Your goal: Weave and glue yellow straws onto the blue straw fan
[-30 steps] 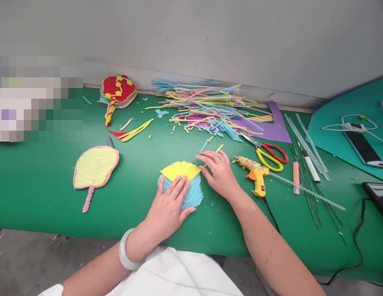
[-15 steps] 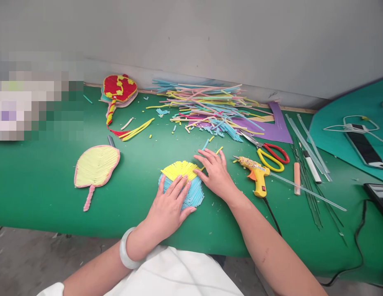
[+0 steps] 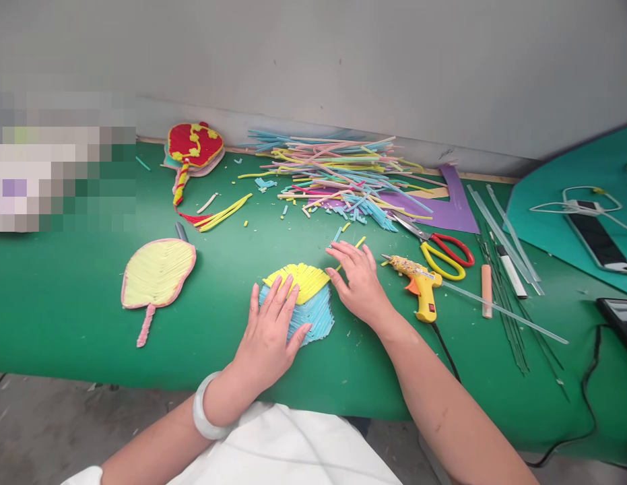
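Observation:
A leaf-shaped panel (image 3: 316, 316) of fuzzy strips lies in front of me, blue below with a yellow fan of strips (image 3: 306, 279) across its top. My left hand (image 3: 270, 323) rests flat on its left side, fingers spread, covering part of both colours. Just off the panel's upper right edge is my right hand (image 3: 361, 283), palm down with fingers apart. A yellow strip (image 3: 361, 241) shows beyond its fingers, and part of it is hidden beneath them. A short blue strip (image 3: 337, 234) lies beside the fingertips.
A glue gun (image 3: 418, 279) and scissors (image 3: 439, 252) lie right of my right hand. Behind is a pile of coloured strips (image 3: 333, 165). A yellow leaf-shaped fan (image 3: 159, 273) and a red fan (image 3: 194, 145) lie left. Wires (image 3: 510, 323) and a phone (image 3: 596, 236) are right.
My left hand has slid left and slightly down on the panel, uncovering more of the yellow strips. My right hand has shifted a little right, away from the panel's edge.

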### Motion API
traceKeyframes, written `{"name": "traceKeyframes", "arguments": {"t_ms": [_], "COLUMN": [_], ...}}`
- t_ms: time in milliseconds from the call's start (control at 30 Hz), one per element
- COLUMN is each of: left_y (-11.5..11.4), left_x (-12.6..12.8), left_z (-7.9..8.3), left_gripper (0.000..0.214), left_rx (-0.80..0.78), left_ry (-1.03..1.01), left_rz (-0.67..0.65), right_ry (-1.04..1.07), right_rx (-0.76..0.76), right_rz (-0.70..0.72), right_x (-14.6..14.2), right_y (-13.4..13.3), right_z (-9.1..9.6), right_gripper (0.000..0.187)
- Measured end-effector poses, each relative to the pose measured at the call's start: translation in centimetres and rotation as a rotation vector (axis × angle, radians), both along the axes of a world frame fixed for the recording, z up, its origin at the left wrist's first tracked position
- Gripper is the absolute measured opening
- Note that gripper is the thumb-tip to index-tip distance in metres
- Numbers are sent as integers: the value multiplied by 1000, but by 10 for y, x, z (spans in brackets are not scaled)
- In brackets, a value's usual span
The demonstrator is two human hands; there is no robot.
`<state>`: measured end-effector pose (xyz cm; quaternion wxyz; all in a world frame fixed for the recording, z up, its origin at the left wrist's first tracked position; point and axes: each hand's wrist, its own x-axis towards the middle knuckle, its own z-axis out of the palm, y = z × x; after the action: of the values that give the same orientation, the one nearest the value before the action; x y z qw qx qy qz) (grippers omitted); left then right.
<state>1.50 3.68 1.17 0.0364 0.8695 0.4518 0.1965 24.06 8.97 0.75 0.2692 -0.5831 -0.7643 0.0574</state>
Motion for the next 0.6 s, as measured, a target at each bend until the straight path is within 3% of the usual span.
{"name": "traceKeyframes", "arguments": {"t_ms": [267,433,600], "left_y": [10,14,13], "left_x": [-12,-23,-25], "left_z": [5,3,-3], "left_gripper": [73,80,81], "left_rx": [21,19,-36], "left_ry": [-63,86,178], "left_rz": [152,78,-9], "right_ry": [-10,-205,-303], "right_rx": [13,-73,-115], "right_rz": [-1,185,311], "right_x": [-7,-26,-45], "right_y": [-1,-16,-32], "right_z": [5,15,10], "right_gripper": [43,60,73]}}
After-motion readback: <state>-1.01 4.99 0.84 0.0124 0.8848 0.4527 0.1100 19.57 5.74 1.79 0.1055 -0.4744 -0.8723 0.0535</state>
